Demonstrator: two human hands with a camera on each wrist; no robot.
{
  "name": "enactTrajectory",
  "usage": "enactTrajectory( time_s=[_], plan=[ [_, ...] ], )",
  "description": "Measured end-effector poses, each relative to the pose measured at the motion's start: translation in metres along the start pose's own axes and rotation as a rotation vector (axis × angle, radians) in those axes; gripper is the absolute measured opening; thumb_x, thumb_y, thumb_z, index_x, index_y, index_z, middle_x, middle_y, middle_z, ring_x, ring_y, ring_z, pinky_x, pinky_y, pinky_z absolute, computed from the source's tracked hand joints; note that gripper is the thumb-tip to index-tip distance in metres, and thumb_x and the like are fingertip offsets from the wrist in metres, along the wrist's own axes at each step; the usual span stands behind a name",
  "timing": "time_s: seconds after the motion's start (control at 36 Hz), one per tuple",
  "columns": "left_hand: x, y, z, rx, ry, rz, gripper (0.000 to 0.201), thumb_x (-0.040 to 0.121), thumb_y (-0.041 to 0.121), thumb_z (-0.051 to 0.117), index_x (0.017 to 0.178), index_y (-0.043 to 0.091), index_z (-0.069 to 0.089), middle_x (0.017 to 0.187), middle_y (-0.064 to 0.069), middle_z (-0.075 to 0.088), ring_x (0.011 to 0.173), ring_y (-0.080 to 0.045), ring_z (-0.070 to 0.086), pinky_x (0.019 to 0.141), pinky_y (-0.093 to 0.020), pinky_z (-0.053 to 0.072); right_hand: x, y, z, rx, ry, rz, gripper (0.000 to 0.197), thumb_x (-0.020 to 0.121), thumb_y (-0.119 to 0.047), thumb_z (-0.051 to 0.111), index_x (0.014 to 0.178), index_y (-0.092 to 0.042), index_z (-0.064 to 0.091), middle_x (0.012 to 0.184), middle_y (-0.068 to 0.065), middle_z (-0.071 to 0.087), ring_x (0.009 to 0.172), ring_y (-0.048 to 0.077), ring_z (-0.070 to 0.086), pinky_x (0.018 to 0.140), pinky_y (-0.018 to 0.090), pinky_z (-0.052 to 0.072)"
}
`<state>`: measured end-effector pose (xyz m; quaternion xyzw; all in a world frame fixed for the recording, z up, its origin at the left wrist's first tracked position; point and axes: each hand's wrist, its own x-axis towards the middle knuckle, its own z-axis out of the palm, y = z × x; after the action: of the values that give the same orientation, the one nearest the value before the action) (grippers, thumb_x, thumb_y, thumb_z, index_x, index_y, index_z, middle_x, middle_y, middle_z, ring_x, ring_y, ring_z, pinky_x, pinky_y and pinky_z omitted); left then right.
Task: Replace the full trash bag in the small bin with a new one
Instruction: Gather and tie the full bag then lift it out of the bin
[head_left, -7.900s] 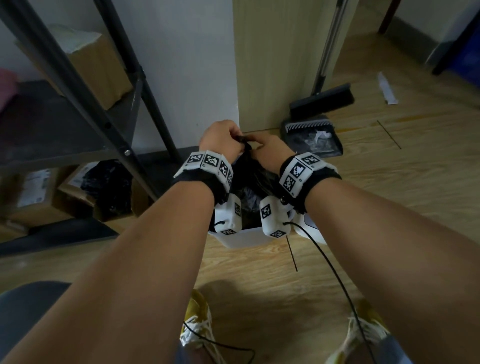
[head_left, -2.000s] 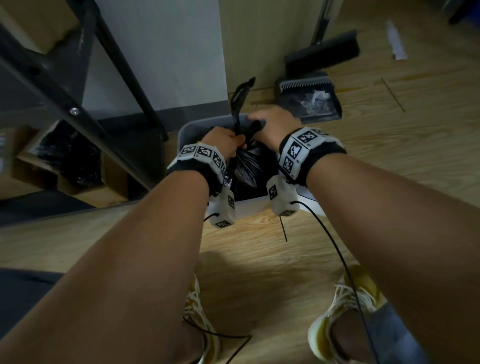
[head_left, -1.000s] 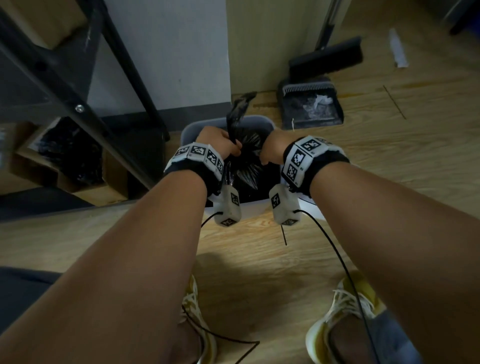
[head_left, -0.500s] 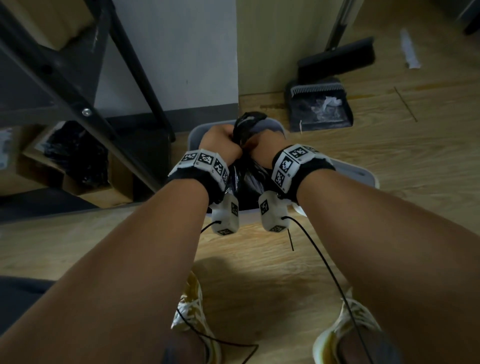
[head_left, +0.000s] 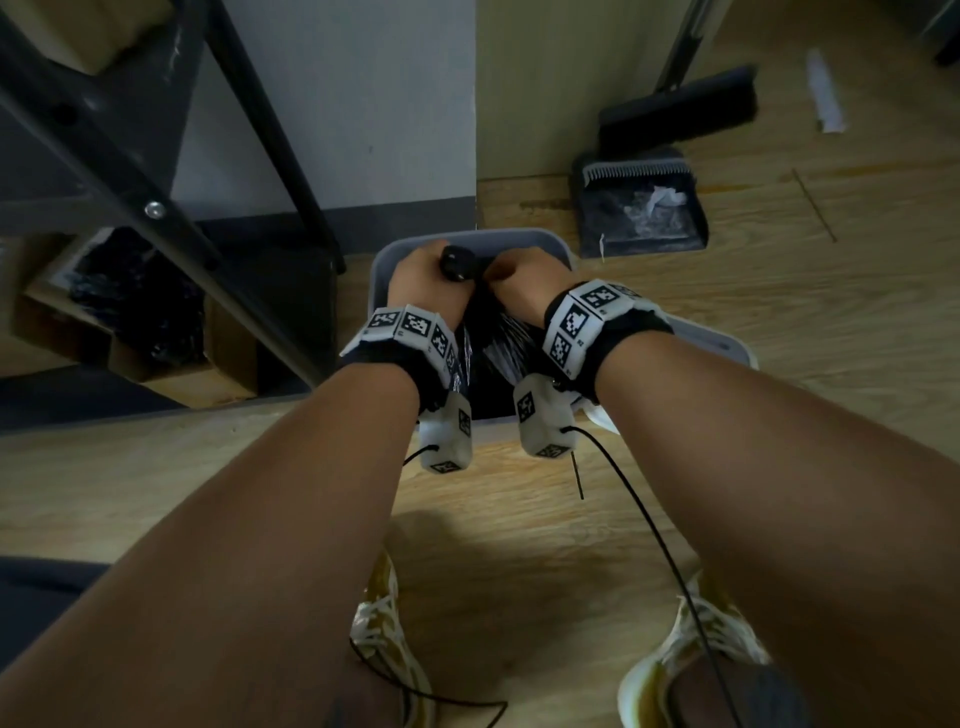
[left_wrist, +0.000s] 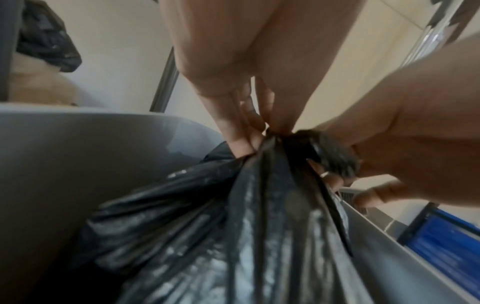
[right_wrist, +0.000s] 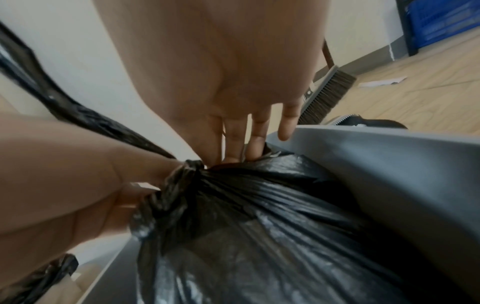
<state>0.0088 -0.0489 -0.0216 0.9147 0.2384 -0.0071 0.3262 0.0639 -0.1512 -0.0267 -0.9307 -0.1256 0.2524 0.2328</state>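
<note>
— Where are the arms?
— Both forearms reach far forward, wrists close together, each wearing a marker band.
— The left hand (head_left: 423, 283)?
— Fist-like, its grip pinched on the twisted bag neck (left_wrist: 275, 148).
— And the right hand (head_left: 524, 286)?
— Just right of it, thumb and curled fingers (left_wrist: 335, 181) clasp the knot (head_left: 457, 262); in its own wrist view the fingers point down, nearly straight.

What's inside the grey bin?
A black trash bag sits inside the grey bin, its neck gathered by both hands. The bag's contents and the bin's bottom are covered.
</note>
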Motion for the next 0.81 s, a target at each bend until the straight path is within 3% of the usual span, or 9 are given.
enactTrajectory(
  time_s=[0.06,0.14,0.25,0.33,0.42,0.53,0.61,0.72,0.81],
  plan=[
    [0.001,0.000,0.000,0.028,-0.045,-0.006,0.023,0.093,0.013,0.052,0.106,0.000,0.064,0.110,-0.019,0.067,0.103,-0.032,0.062,0.085,-0.036,0.049,-0.002,-0.002,-0.002,-0.003,-0.035,-0.048,0.035,0.092,-0.021,0.046,0.121,-0.025,0.065,0.126,0.004,0.063,0.118,0.028,0.058,0.104,0.044,0.044],
    [0.001,0.000,-0.001,-0.206,-0.072,-0.089,0.031,0.098,0.019,0.042,0.113,0.001,0.062,0.122,-0.017,0.061,0.114,-0.030,0.057,0.093,-0.034,0.045,-0.004,-0.007,-0.004,-0.040,-0.105,-0.091,0.035,0.100,-0.016,0.041,0.126,-0.020,0.063,0.131,0.009,0.061,0.117,0.030,0.056,0.104,0.042,0.044],
    [-0.003,-0.002,0.003,-0.238,0.009,-0.120,0.034,0.098,0.025,0.037,0.108,0.004,0.062,0.116,-0.016,0.063,0.108,-0.031,0.058,0.085,-0.034,0.044,-0.003,-0.005,-0.005,-0.085,-0.090,-0.110,0.035,0.100,-0.015,0.041,0.127,-0.019,0.063,0.132,0.008,0.060,0.117,0.029,0.056,0.103,0.038,0.044],
    [-0.009,0.008,-0.006,-0.214,-0.038,-0.117,0.034,0.099,0.019,0.034,0.107,0.001,0.063,0.113,-0.017,0.064,0.105,-0.032,0.060,0.085,-0.035,0.046,-0.003,-0.010,-0.007,-0.103,-0.100,-0.089,0.035,0.101,-0.014,0.041,0.129,-0.015,0.061,0.134,0.010,0.058,0.119,0.030,0.055,0.102,0.035,0.042],
    [-0.010,0.012,-0.017,-0.235,-0.116,-0.134,0.030,0.096,0.018,0.043,0.106,-0.001,0.065,0.113,-0.019,0.066,0.104,-0.032,0.061,0.081,-0.032,0.047,-0.006,-0.009,-0.008,-0.133,-0.113,-0.068,0.034,0.100,-0.017,0.043,0.129,-0.011,0.060,0.133,0.012,0.058,0.120,0.030,0.054,0.101,0.034,0.040],
    [-0.013,0.002,-0.021,-0.191,-0.060,-0.101,0.029,0.079,0.020,0.072,0.102,0.002,0.069,0.105,-0.016,0.071,0.100,-0.031,0.066,0.060,-0.020,0.044,-0.009,-0.010,-0.008,-0.148,-0.067,-0.046,0.033,0.096,-0.019,0.047,0.124,-0.011,0.064,0.129,0.012,0.061,0.117,0.029,0.057,0.096,0.034,0.044],
    [-0.012,-0.002,-0.021,-0.241,-0.087,-0.141,0.020,0.081,0.029,0.070,0.089,0.012,0.065,0.090,-0.007,0.068,0.090,-0.024,0.065,0.062,-0.024,0.047,-0.009,-0.011,-0.008,-0.186,0.031,-0.022,0.033,0.096,-0.026,0.046,0.114,-0.010,0.069,0.115,0.011,0.066,0.109,0.030,0.059,0.097,0.039,0.042],
    [-0.016,-0.013,-0.022,-0.374,-0.056,-0.218,0.032,0.081,0.026,0.073,0.109,0.012,0.066,0.090,-0.003,0.062,0.087,-0.018,0.060,0.084,-0.029,0.051,-0.013,-0.007,-0.004,-0.338,0.208,-0.058,0.024,0.089,-0.028,0.048,0.086,-0.018,0.070,0.073,0.000,0.057,0.087,0.025,0.057,0.100,0.043,0.031],
    [-0.015,-0.020,-0.021,-0.366,-0.055,-0.270,0.011,0.081,0.024,0.071,0.082,0.019,0.062,0.092,-0.008,0.069,0.093,-0.026,0.067,0.091,-0.039,0.054,-0.015,-0.008,-0.005,-0.423,0.193,-0.079,0.020,0.088,-0.026,0.047,0.086,-0.020,0.066,0.072,-0.002,0.049,0.100,0.026,0.054,0.102,0.046,0.028]
  ],
)
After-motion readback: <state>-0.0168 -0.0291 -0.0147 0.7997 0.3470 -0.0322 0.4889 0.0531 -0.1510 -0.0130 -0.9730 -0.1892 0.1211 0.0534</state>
